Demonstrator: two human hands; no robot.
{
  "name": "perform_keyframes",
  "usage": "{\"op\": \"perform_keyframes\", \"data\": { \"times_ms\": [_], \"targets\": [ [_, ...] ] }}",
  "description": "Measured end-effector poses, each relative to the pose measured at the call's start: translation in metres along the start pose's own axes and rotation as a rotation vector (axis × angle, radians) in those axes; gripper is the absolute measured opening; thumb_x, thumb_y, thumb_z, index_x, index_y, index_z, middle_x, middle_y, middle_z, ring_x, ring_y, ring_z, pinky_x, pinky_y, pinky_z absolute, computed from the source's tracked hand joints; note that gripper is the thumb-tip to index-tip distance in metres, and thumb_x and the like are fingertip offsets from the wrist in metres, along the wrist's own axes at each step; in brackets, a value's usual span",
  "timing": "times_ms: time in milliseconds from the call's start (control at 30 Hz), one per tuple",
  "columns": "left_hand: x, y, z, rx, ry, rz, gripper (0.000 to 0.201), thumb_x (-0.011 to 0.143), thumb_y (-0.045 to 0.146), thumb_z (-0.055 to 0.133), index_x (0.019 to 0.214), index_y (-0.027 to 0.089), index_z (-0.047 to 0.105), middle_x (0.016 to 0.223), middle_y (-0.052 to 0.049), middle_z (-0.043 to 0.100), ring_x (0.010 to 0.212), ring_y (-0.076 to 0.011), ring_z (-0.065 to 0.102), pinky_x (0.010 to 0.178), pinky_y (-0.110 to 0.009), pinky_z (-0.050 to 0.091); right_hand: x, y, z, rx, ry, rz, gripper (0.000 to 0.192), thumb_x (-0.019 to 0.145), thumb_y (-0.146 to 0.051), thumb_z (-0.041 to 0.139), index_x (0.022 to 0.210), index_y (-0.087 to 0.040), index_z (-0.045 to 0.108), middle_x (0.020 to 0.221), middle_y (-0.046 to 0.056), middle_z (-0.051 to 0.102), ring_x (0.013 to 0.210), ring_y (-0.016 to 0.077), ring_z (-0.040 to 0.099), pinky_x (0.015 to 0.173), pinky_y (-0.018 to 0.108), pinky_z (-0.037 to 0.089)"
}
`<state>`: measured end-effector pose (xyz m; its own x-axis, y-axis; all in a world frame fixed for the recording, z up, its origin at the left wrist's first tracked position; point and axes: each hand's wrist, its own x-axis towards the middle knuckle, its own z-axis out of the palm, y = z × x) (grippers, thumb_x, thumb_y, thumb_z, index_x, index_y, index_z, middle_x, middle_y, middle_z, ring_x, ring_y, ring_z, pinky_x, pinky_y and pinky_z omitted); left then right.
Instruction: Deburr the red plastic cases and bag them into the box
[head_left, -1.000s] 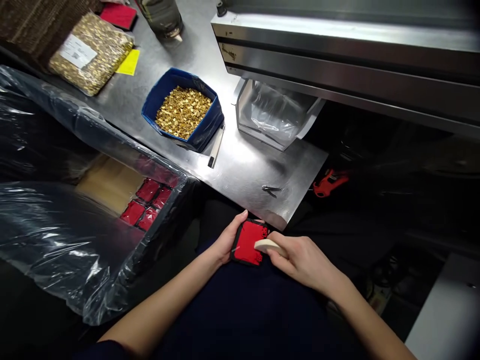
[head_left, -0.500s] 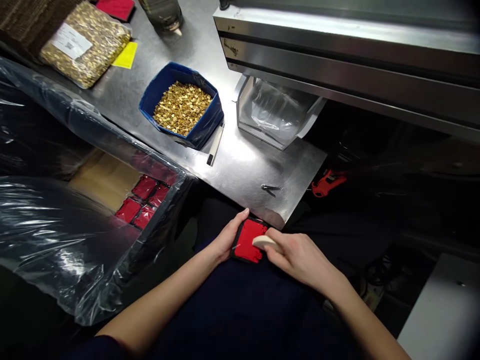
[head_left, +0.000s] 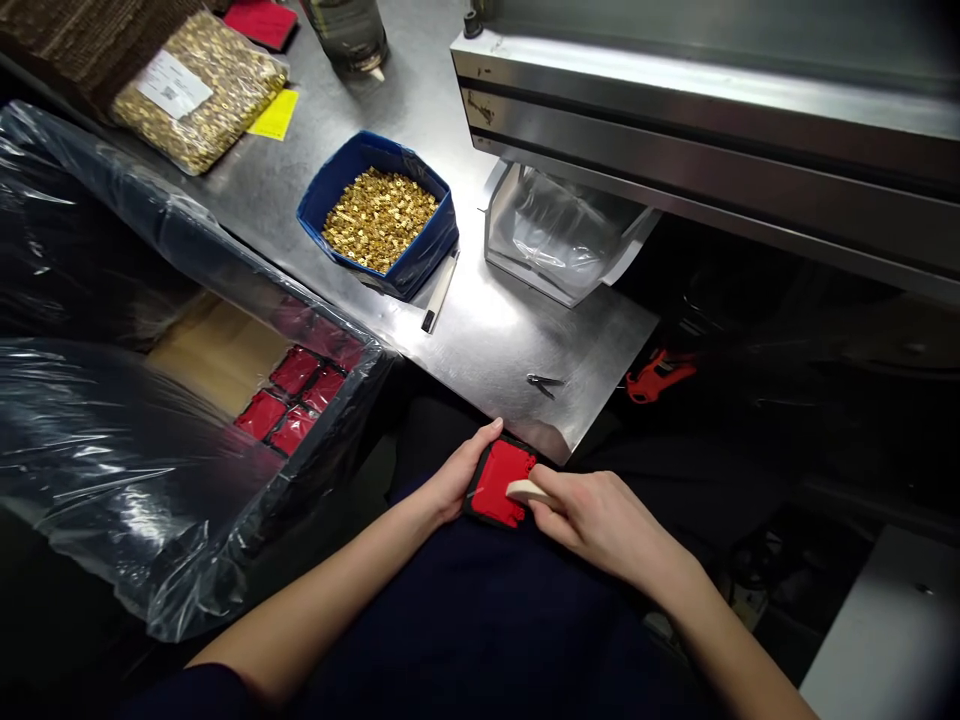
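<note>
My left hand grips the left side of a flat red part with a black border, held over my lap by the table's corner. Closed around a pale, off-white tool with a rounded end is my right hand. The tool's end rests on or just over the red face; its exact kind I cannot make out. Part of the tool is hidden inside my fingers. On the metal table just ahead lies a small dark clipper.
Brass pieces fill a blue bin, with a white-handled tool beside it. A grey bin holds clear plastic. At left, a plastic-lined box contains red parts. A metal beam crosses upper right; an orange tool lies below.
The view has shifted slightly, so the table's things appear a little further right. Both hands keep their holds; the pale tool has barely moved on the red part.
</note>
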<state>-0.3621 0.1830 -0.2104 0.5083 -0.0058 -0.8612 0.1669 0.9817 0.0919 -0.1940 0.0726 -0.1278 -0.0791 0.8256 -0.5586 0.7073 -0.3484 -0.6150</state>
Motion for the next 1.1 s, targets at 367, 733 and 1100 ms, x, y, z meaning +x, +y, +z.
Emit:
{"op": "perform_keyframes", "data": {
  "times_ms": [367,733,1100],
  "targets": [
    [0.0005,0.0001,-0.0011,-0.002,0.007,-0.001,0.049,0.090,0.060,0.066,0.095,0.012,0.074,0.083,-0.011,0.078,0.067,-0.0203,0.072,0.064,-0.028,0.059,0.0039,0.0042,-0.0008,0.109,-0.012,0.031,0.011,0.100,-0.029,0.052,0.089,-0.027,0.055,0.068,-0.007,0.058,0.059,0.0115,0.055,0.058,0.024,0.028],
    [0.0007,0.0004,-0.0014,-0.015,-0.013,-0.003,0.049,0.093,0.059,0.062,0.096,0.012,0.074,0.083,-0.011,0.079,0.068,-0.0207,0.073,0.064,-0.028,0.060,0.0073,-0.0028,-0.0050,0.029,-0.035,0.006,0.013,0.102,-0.030,0.050,0.102,-0.029,0.063,0.076,-0.005,0.068,0.065,0.0142,0.063,0.061,0.025,0.033],
    [-0.0008,0.0014,-0.0001,-0.035,-0.018,-0.020,0.047,0.092,0.059,0.063,0.093,0.013,0.073,0.080,-0.011,0.078,0.066,-0.0214,0.073,0.064,-0.030,0.059,0.0071,-0.0020,-0.0054,0.014,-0.032,-0.007,0.013,0.102,-0.028,0.051,0.102,-0.029,0.063,0.075,-0.005,0.069,0.065,0.0149,0.065,0.061,0.025,0.035]
  ]
}}
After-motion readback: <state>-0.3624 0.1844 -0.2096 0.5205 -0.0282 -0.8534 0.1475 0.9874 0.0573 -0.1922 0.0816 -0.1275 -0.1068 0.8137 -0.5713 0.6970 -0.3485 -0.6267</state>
